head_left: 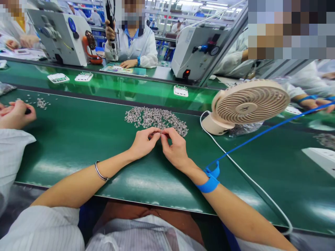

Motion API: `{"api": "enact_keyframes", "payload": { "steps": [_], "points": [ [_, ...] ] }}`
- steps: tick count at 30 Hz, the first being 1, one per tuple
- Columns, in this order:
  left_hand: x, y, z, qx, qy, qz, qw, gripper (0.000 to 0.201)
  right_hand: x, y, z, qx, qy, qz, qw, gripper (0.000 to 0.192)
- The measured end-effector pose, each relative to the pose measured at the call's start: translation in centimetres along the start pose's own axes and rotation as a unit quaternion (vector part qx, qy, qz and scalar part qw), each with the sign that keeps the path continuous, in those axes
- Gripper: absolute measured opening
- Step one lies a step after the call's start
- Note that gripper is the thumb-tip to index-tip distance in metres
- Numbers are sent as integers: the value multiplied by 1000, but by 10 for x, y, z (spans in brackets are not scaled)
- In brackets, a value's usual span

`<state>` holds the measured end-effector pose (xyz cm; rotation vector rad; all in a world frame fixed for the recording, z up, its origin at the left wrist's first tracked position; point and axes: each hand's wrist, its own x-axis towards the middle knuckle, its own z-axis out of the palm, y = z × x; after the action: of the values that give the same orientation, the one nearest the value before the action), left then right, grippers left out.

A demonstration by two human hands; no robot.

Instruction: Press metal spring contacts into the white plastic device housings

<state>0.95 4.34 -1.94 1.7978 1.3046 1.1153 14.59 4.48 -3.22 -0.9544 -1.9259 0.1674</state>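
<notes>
My left hand and my right hand meet fingertip to fingertip above the green work surface. Thumb and forefinger are pinched together on each side. Whatever lies between the fingertips is too small to make out. Just beyond them spreads a pile of small shiny metal-looking parts, which the hands partly cover. A blue strap circles my right wrist, and a silver bracelet my left.
A beige fan stands at the right, its white cable running toward me. A blue cord stretches from my wrist strap. White plastic housings lie on the green belt behind. At the left, a co-worker's hand is near a few small parts.
</notes>
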Motion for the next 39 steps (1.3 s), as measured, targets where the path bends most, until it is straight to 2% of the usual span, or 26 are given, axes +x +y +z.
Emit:
{"api": "enact_keyframes", "payload": {
  "steps": [4,13,16,18,21,24,26,28,35,39],
  "points": [
    [1,0,-2,-28,-21,-8,999,17,-1,-2,1,40,15,26,999,15],
    [5,-3,-5,-19,-48,-17,999,14,2,-3,-6,5,-26,-9,1000,21],
    [7,-1,-8,-19,-54,-22,998,13,4,-5,-8,41,-29,14,999,16],
    [8,1,-9,-26,-57,-27,998,12,5,-5,-9,94,-36,54,993,14],
    [8,0,-9,-51,-60,-36,996,15,7,-2,-10,189,-45,143,970,12],
    [9,-4,-8,-82,-50,-54,994,22,8,3,-11,282,-58,229,930,15],
    [9,-7,-8,-98,-39,-65,992,22,8,6,-11,325,-72,256,908,17],
    [9,-9,-7,-109,-35,-68,991,22,8,7,-11,343,-82,258,900,19],
    [6,-9,-4,-98,-37,-58,993,22,8,5,-12,279,-83,227,930,20],
    [6,-9,-5,-73,-42,-42,996,21,9,7,-13,285,-80,253,921,24]
  ]
}}
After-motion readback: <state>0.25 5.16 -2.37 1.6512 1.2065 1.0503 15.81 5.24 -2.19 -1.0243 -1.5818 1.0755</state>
